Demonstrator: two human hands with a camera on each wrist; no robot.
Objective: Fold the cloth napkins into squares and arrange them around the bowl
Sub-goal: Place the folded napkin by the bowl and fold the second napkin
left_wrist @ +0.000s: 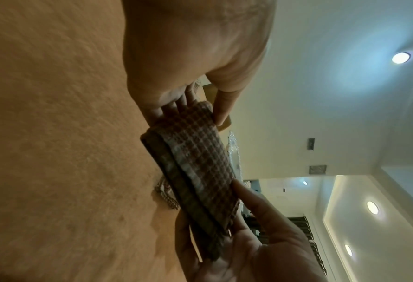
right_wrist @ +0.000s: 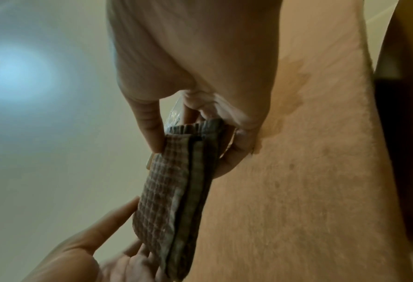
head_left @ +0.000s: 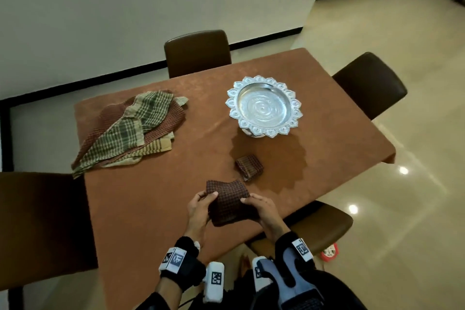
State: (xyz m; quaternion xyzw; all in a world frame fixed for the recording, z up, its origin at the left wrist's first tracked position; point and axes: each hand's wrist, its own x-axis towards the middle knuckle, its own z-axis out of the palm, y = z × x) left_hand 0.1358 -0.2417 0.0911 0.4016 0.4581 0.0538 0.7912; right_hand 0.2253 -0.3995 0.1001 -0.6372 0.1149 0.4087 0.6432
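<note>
A folded dark red checked napkin (head_left: 230, 205) is held just above the brown table near its front edge. My left hand (head_left: 210, 200) pinches its left end, thumb on top and fingers underneath. My right hand (head_left: 247, 202) pinches its right end the same way. The left wrist view shows the napkin (left_wrist: 195, 164) edge-on in several layers, and so does the right wrist view, napkin (right_wrist: 171, 190). A second folded napkin (head_left: 249, 167) lies on the table in front of the silver scalloped bowl (head_left: 263, 106). A pile of unfolded checked napkins (head_left: 130, 128) lies at the far left.
The table wears a brown cloth (head_left: 151, 221), with a darker stain between the bowl and the folded napkin. Brown chairs stand at the far side (head_left: 197, 53), at the right (head_left: 370, 83), at the left (head_left: 42, 221) and near my right arm (head_left: 319, 224).
</note>
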